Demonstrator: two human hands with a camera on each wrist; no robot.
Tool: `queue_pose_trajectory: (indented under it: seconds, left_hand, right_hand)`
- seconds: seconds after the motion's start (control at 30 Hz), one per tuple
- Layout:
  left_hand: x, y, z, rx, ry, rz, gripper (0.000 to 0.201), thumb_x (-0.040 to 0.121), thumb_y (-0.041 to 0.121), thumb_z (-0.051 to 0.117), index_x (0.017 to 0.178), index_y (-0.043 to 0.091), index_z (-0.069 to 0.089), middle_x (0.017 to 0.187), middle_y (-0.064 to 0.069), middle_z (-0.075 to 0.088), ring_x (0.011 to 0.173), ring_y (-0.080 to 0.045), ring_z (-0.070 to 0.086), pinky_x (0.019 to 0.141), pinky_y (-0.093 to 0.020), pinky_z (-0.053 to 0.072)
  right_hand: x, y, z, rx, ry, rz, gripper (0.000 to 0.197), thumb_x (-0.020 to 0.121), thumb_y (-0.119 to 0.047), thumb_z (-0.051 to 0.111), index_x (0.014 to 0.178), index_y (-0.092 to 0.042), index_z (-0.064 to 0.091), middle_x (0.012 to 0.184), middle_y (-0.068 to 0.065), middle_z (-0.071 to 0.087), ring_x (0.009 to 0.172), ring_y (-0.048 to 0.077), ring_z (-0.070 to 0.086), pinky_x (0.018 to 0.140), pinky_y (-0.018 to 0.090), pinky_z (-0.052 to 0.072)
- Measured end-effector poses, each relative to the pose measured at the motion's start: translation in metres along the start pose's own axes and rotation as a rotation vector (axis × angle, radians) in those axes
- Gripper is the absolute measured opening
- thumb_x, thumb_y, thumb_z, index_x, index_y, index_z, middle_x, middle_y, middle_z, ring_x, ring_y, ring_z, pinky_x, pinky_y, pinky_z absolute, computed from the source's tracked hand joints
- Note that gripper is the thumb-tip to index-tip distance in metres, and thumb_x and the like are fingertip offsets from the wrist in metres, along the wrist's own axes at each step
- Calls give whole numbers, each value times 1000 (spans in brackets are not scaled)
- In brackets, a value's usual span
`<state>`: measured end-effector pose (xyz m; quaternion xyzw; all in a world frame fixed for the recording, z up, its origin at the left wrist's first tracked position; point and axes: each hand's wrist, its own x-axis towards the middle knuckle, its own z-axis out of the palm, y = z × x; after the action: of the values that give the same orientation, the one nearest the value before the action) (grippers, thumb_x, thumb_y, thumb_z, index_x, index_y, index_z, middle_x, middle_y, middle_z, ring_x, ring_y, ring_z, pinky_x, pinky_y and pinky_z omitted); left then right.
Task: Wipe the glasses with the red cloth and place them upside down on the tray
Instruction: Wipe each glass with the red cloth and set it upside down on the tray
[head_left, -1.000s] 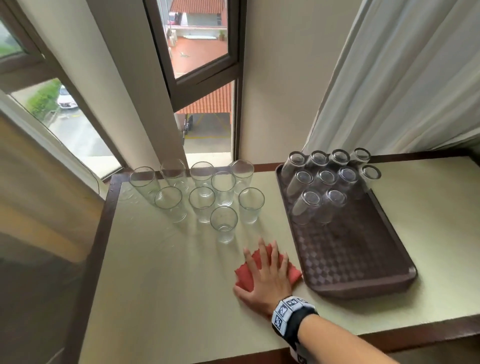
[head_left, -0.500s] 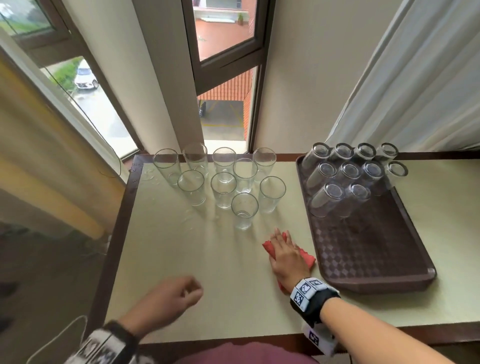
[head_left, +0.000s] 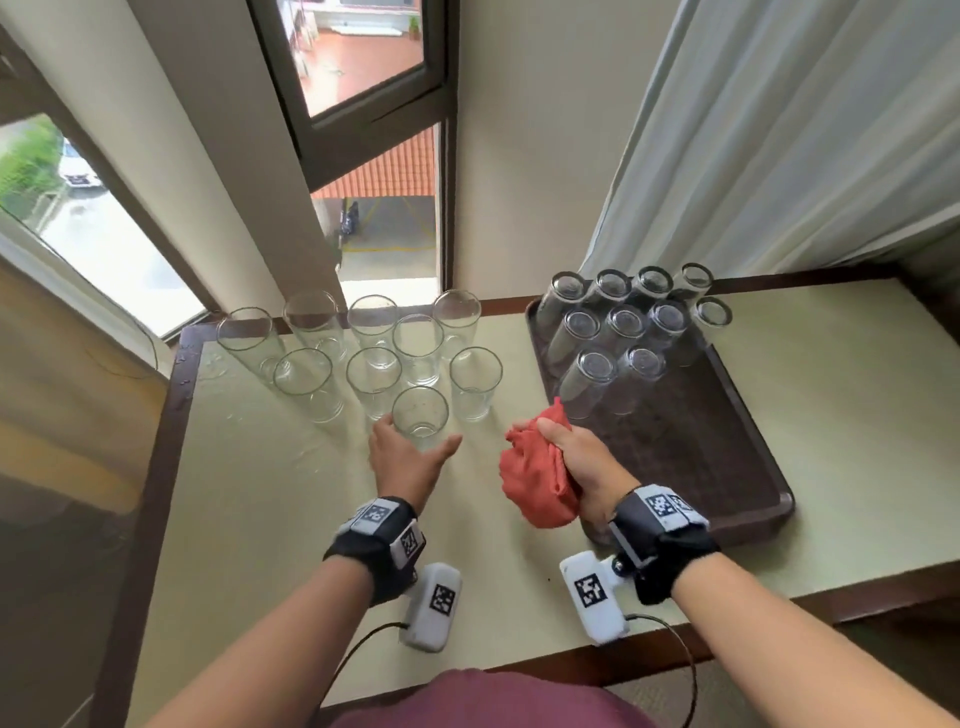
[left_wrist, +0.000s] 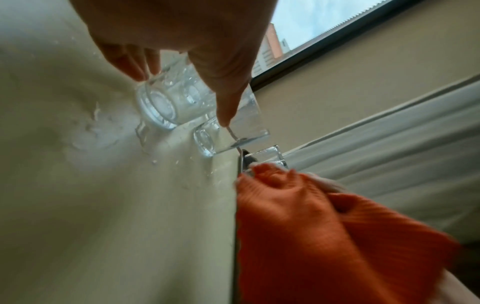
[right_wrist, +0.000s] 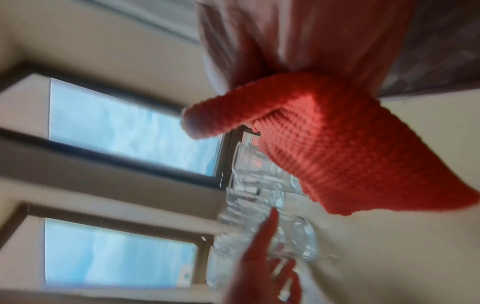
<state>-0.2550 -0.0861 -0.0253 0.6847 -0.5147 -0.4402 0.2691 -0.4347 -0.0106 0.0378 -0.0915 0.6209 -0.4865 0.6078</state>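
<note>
- I see the big pale green desk with the dark brown plastic tray on its right side, where ten glasses already stand upside down.
- Nine clear drinking glasses wait upright on the left, near some water drops.
- My right hand is squeezed tight around the bunched red cloth, lifted beside the tray.
- My left hand is spread wide, thumb and fingers around the nearest glass, not yet squeezing.
- I should grip low and firm, since wet glass may slip.

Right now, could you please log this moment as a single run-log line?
left hand: reaching around nearest glass | right hand: holding red cloth | tray: upside-down glasses in its far part
</note>
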Motion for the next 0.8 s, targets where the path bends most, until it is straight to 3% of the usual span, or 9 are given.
queue_pose_trajectory:
  seconds: [0.07,0.13,0.3,0.4,0.5,0.57,0.67,0.73,0.8]
  left_hand:
    - [-1,1,4,-10,74,38,81,69,30,90,134,6,48,132,-12,52,127,-31,46,110,-42,35]
    - [-5,1,4,-21,99,85,72,70,31,88,129,9,53,126,-8,55,121,-30,49,107,-42,38]
    - [-35,-3,-12,-197,-39,114,65,55,52,80,109,26,57,113,3,64,107,-14,59,95,-29,43]
    - [-56,7,-26,-321,-176,157,63,52,52,83,106,29,61,104,4,69,98,-8,65,89,-26,47]
    - [-74,27,-39,-387,-277,238,60,58,51,80,111,27,63,98,0,69,88,-8,65,81,-17,49]
    - [-84,42,-45,-346,-343,325,72,62,62,71,123,30,54,101,0,66,91,-9,65,83,-18,50]
    - [-97,62,-52,-223,-461,416,84,75,67,58,143,32,23,111,3,62,105,-6,63,94,-28,52]
    - [-101,73,-63,-253,-472,446,78,81,62,55,143,32,16,110,8,62,103,4,63,96,-25,50]
    - [-104,82,-77,-306,-442,459,70,87,59,51,141,30,18,108,6,61,99,5,63,91,-21,49]
  right_hand:
    - [-9,-8,-5,192,-45,49,35,105,-29,40,104,-4,65,96,15,70,80,26,71,77,38,58]
    - [-20,-13,-8,323,-80,64,41,103,-39,40,110,-6,64,99,17,69,84,30,71,80,42,57]
    - [-35,-6,-13,500,-142,95,58,94,-57,46,125,-9,54,123,28,60,105,45,65,86,60,52]
    - [-36,-3,-6,534,-131,57,56,91,-59,48,123,-13,49,121,28,57,118,46,58,100,63,43]
    - [-42,-10,17,523,-129,-61,45,90,-57,50,105,-14,55,103,22,59,102,38,60,104,58,40]
    - [-49,-17,38,416,-121,-145,44,88,-60,55,101,-18,64,107,19,61,107,37,62,108,58,40]
    - [-65,-22,69,177,-101,-288,79,77,-72,63,135,-20,48,138,20,52,116,31,64,99,53,51]
    - [-75,-26,85,108,-109,-429,88,74,-79,60,142,-28,38,146,17,46,125,33,57,100,57,49]
    - [-84,-30,96,110,-160,-492,89,75,-79,58,145,-27,36,144,16,46,127,39,54,100,60,48]
